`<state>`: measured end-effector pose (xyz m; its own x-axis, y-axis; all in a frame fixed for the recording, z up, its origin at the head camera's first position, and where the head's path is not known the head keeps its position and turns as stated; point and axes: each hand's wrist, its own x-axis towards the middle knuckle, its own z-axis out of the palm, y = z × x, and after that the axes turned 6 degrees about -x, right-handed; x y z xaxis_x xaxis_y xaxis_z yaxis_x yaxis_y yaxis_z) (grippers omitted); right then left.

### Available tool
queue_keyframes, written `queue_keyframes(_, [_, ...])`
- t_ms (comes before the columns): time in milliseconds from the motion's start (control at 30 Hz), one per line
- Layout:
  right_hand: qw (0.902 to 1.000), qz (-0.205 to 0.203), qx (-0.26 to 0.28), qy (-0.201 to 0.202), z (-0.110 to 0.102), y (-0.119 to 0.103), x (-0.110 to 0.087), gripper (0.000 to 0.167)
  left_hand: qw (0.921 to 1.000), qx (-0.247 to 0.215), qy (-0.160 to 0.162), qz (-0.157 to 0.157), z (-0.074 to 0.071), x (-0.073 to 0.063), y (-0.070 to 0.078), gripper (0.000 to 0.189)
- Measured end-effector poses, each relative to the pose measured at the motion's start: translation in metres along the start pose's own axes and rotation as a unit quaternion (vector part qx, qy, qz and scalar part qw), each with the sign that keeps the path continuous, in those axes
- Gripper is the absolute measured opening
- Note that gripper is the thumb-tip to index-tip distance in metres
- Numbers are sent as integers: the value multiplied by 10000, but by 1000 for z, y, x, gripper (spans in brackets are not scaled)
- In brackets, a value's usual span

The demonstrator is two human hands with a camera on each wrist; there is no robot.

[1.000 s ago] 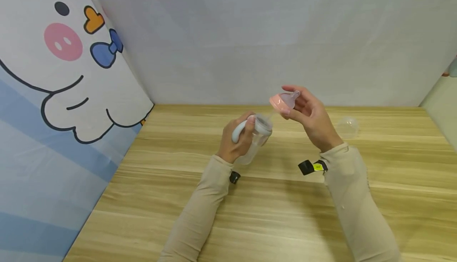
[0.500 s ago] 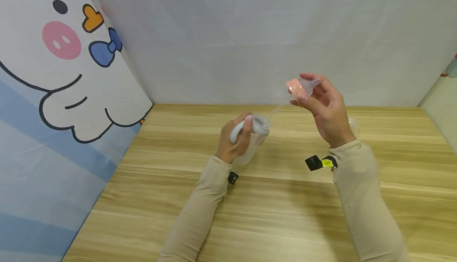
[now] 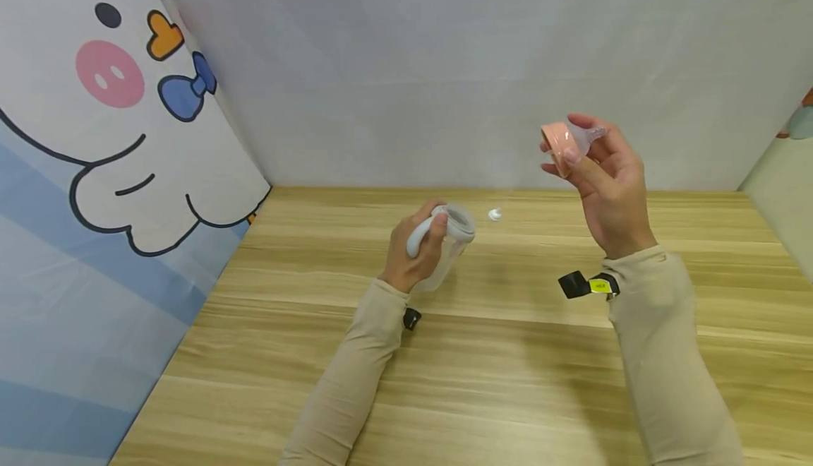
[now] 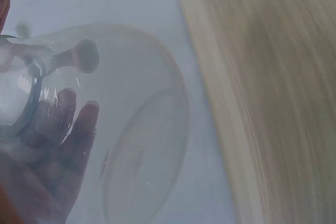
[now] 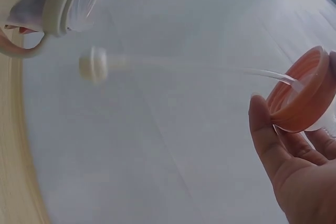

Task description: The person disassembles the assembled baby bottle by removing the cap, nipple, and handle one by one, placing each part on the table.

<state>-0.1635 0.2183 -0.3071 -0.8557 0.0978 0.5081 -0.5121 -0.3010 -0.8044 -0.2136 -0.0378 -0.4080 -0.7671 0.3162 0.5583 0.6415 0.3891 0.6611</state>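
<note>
My left hand [image 3: 413, 251] grips a clear baby bottle [image 3: 448, 260] by its pale blue handle [image 3: 418, 236]. The bottle tilts to the right, its mouth uncovered. Higher up on the right, my right hand [image 3: 612, 187] pinches a pink bottle collar [image 3: 559, 147] with a clear teat [image 3: 581, 140] fitted in it. A thin clear straw [image 5: 194, 65] hangs from the collar's underside in the right wrist view. At its end, a small white weight [image 3: 495, 214] is outside the bottle, to the right of its mouth. Through the transparent bottle wall [image 4: 144, 124], fingers show in the left wrist view.
Both hands are above a wood-grain table [image 3: 483, 388]. Behind it stands a pale grey cloth wall [image 3: 406, 85], with a cartoon-printed panel [image 3: 57, 205] on the left.
My right hand has moved up and to the right with the collar and teat. The straw's white weight has come out of the bottle. My left hand and bottle have stayed nearly still.
</note>
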Motion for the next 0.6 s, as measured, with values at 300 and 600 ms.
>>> queue_keyframes(300, [9982, 11, -570, 179, -23, 7, 0, 40, 9999, -136, -67, -9, -2, -1, -1, 81])
queue_keyframes(600, [9898, 571, -1294, 164, -43, 39, -7, 41, 9998, -134, -111, -78, -3, -4, -3, 82])
